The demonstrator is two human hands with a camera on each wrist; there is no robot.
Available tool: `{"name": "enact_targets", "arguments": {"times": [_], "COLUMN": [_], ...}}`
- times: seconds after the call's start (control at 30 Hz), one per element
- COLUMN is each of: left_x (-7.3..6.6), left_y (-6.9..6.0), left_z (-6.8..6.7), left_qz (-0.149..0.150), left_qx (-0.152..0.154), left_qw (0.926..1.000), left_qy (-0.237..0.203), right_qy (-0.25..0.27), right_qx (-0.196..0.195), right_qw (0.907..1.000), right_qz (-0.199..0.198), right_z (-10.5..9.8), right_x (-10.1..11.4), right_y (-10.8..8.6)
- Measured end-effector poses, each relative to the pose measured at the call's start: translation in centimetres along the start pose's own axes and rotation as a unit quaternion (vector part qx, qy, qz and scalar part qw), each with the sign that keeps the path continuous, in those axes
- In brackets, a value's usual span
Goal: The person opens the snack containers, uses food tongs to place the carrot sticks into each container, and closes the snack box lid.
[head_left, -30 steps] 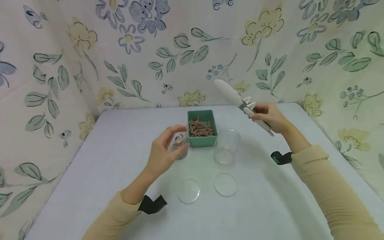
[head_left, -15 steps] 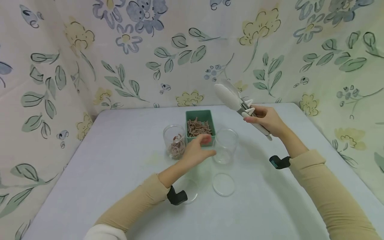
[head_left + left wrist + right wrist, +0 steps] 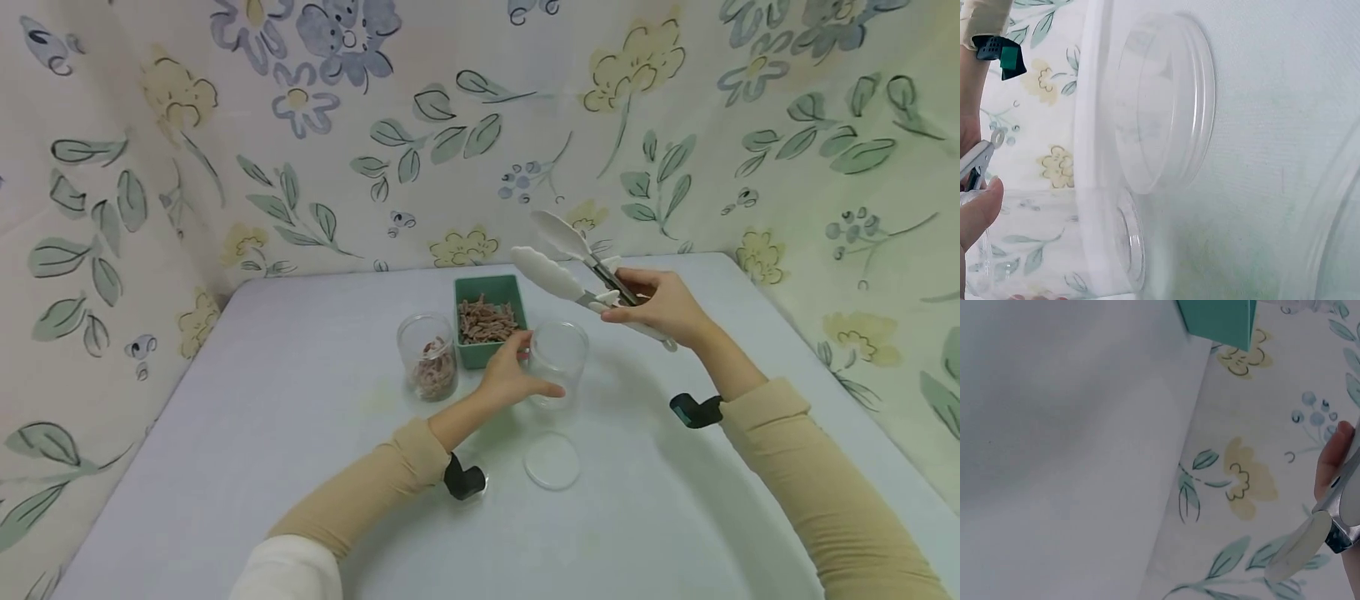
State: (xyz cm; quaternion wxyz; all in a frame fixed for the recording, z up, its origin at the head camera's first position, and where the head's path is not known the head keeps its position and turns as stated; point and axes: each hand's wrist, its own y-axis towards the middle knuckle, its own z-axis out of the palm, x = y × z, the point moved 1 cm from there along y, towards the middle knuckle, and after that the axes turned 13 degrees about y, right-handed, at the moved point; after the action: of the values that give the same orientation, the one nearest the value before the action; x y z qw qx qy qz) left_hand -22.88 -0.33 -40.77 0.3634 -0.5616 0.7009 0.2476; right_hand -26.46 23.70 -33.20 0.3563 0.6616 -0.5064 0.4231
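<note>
While a clear, round lid (image 3: 552, 462) lies in the foreground of the white worktop (image 3: 630, 525), the left hand (image 3: 510, 382) has crossed from the partly filled clear cylindrical jar (image 3: 414, 343) to curl its grip around the empty clear cylindrical jar (image 3: 561, 348), suggesting work now centres there. Farther back stands the green rectangular tub (image 3: 474, 357) of brown strips (image 3: 487, 321); to its right, the right hand (image 3: 663, 305) grips white-tipped metal tongs (image 3: 577, 292), now spread.

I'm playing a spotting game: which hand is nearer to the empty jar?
Left. The left hand curls around the side of the empty jar; the right hand is farther off, raised to the jar's right, holding tongs.
</note>
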Motion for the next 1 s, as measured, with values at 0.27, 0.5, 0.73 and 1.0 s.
{"name": "enact_targets", "arguments": {"times": [0.27,0.5,0.73,1.0], "left_x": [0.0,-0.2,0.1,1.8], "left_y": [0.0,-0.2,-1.9,-3.1], "left_z": [0.4,-1.2,-3.7,-5.9], "left_qz": [0.026,0.025,0.04,0.051], "left_qx": [-0.027,0.035,0.049,0.017], "left_qw": [0.9967,0.9976,0.998,0.9983], "left_qy": [0.072,0.055,-0.005,-0.022], "right_qy": [0.013,-0.011,-0.066,-0.135], "right_qx": [-0.005,0.0,-0.011,-0.008], "right_qw": [0.9999,0.9999,0.9977,0.9907], "right_qz": [-0.003,-0.005,-0.006,-0.016], "right_z": [0.4,0.6,0.3,-0.1], "right_x": [-0.1,-0.1,0.0,0.6], "right_y": [-0.1,-0.1,0.1,0.8]}}
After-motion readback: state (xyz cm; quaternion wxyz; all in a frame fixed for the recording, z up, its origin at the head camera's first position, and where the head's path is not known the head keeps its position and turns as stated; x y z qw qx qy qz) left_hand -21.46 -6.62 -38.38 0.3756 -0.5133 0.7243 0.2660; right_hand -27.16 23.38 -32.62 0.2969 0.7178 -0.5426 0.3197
